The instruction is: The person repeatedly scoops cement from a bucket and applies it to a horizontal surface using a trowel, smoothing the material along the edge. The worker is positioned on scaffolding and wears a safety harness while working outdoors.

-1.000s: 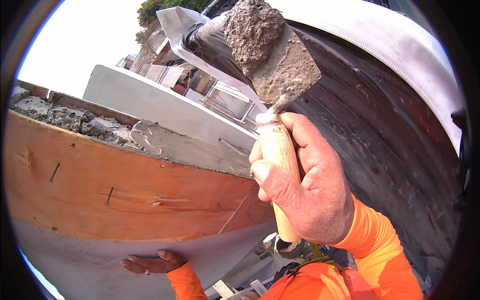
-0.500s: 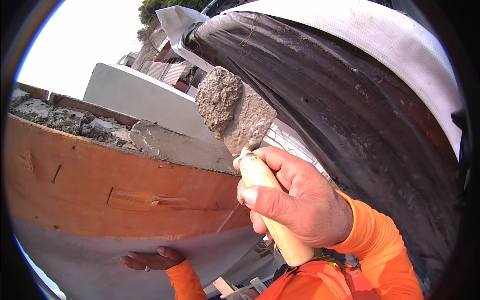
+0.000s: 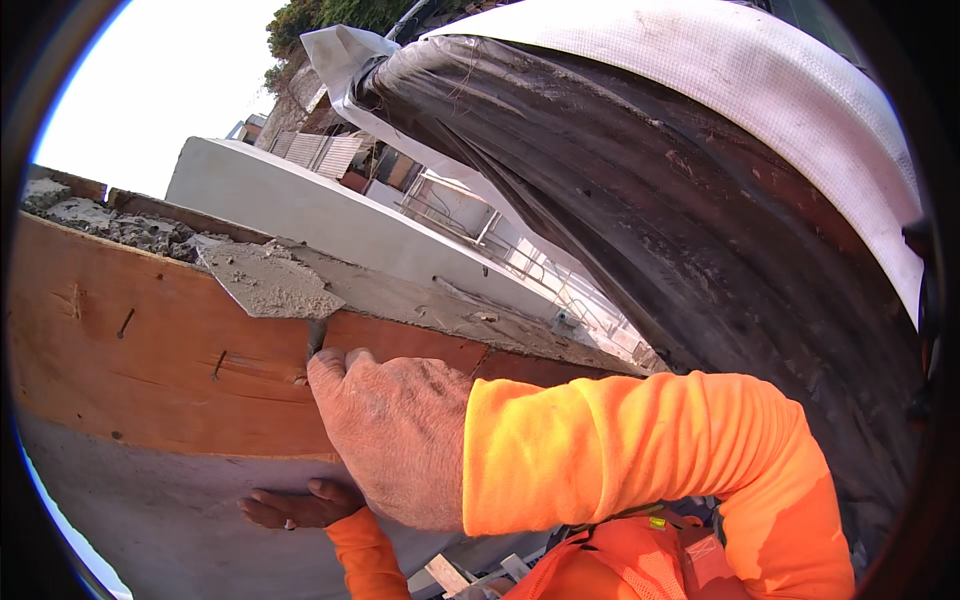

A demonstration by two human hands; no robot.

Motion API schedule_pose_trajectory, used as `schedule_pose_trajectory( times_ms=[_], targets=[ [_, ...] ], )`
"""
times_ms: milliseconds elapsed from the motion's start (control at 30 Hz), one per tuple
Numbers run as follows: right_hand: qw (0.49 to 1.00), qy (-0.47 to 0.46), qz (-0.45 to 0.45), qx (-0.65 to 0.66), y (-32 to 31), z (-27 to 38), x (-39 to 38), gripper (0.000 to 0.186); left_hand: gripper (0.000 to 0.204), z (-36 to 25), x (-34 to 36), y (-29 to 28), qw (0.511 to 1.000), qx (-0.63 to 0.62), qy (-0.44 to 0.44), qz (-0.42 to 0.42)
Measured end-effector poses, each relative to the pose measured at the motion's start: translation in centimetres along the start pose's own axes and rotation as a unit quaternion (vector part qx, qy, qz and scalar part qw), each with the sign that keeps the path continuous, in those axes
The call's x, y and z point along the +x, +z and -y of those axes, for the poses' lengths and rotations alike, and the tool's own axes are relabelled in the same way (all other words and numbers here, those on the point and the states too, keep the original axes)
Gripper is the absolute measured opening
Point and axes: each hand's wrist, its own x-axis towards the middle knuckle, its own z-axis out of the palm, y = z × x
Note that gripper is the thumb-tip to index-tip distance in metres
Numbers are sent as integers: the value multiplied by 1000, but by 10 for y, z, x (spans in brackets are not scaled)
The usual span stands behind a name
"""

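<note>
My right hand (image 3: pixel 395 430) is wrapped round the handle of a trowel (image 3: pixel 268 280), with the handle mostly hidden behind my fist. The trowel's flat, cement-smeared blade lies along the top of the wall, its near edge overhanging the orange wooden form board (image 3: pixel 160 350). Left of the blade the mortar (image 3: pixel 130 225) is rough and lumpy; to its right runs a smoother grey strip (image 3: pixel 430 305). Lower down, my left hand (image 3: pixel 300 505) rests with fingers stretched out against the grey wall face (image 3: pixel 150 510) below the board, holding nothing.
Two nails (image 3: pixel 218 365) stick out of the board's face. On the right hangs a large dark sheet (image 3: pixel 640 200) with a white sheet (image 3: pixel 800 110) over it. Beyond the wall stand a pale parapet (image 3: pixel 300 205) and metal railings (image 3: pixel 500 240). Wood pieces (image 3: pixel 447 574) lie below me.
My right hand has swung left, bringing the trowel from mid-air down onto the wall top. The thick mortar lump on its blade no longer shows. My left hand has stayed in place.
</note>
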Motion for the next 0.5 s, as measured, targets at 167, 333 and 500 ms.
schedule_pose_trajectory(
  times_ms=[167,333,500],
  targets=[
    [1000,29,3,4,11,9,-41,50,79,5,-1,1,1000,3,4,0],
    [988,-5,-19,153,5,8,-88,39,77,11,2,7,996,-44,68,-41],
    [981,52,-117,145,-2,-36,-41,34,76,4,-2,-1,1000,-19,13,-5]
  ],
)
